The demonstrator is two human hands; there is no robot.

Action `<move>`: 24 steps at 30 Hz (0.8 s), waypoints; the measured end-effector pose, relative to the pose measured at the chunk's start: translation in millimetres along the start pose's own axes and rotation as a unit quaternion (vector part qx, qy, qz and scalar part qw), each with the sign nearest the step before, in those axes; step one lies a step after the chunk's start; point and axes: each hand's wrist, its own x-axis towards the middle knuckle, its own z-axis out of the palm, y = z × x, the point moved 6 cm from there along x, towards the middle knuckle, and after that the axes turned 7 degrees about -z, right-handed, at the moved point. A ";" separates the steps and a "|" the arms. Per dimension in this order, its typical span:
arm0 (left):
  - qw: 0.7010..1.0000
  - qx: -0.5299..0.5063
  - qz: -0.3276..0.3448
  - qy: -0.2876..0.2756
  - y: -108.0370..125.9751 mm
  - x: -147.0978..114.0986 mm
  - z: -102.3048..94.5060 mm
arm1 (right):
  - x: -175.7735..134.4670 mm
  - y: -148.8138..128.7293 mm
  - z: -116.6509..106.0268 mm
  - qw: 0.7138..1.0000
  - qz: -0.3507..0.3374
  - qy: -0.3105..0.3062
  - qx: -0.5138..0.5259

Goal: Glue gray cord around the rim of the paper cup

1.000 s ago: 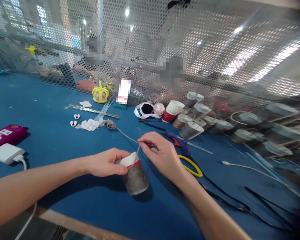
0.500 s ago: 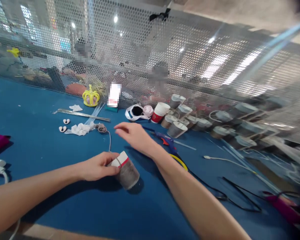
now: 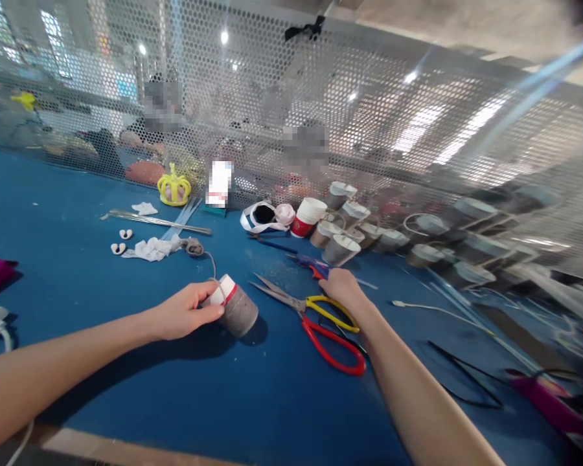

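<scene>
My left hand (image 3: 189, 312) holds a paper cup (image 3: 240, 313) by its white, red-banded end, with the thumb on the near side. Grey yarn covers the rest of the cup, which lies tilted just over the table. From it a grey strand (image 3: 210, 260) runs to a small bundle of yarn (image 3: 194, 247). Further right, my right hand (image 3: 344, 288) is closed round the handle of a blue glue gun (image 3: 311, 261) with a red trigger; its fingers are mostly hidden. Between the hands lie scissors (image 3: 297, 304), blades apart, with one yellow and one red handle.
Several wrapped cups (image 3: 341, 248) and a stack of white-and-red cups (image 3: 308, 216) stand by the perforated metal screen (image 3: 252, 84). A yellow crown (image 3: 173, 186), metal rods (image 3: 160, 221) and white scraps (image 3: 155, 248) lie at the left. A white cable (image 3: 432, 310) crosses the right side.
My right hand has moved right and toward me, onto the glue gun, uncovering the scissors. My left hand and the cup have shifted slightly up and left in view.
</scene>
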 end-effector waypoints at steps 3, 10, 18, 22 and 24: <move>1.000 0.008 0.001 -0.002 3.8 -0.3 0.9 | -7.6 -1.3 -11.4 0.997 0.081 0.011 0.018; 1.000 0.018 0.021 0.006 4.2 0.1 -2.6 | -61.8 -74.1 -33.1 0.947 0.063 -0.067 0.308; 0.999 0.019 0.040 -0.007 4.6 2.6 -2.4 | -106.7 -123.3 -24.1 0.955 -0.075 -0.104 0.268; 0.999 0.022 0.045 -0.003 6.5 1.6 -2.8 | -113.4 -129.3 -22.0 0.966 -0.162 -0.112 0.165; 0.999 0.028 0.047 -0.001 7.4 1.0 -2.8 | -115.6 -132.7 -24.3 0.962 -0.207 -0.106 0.145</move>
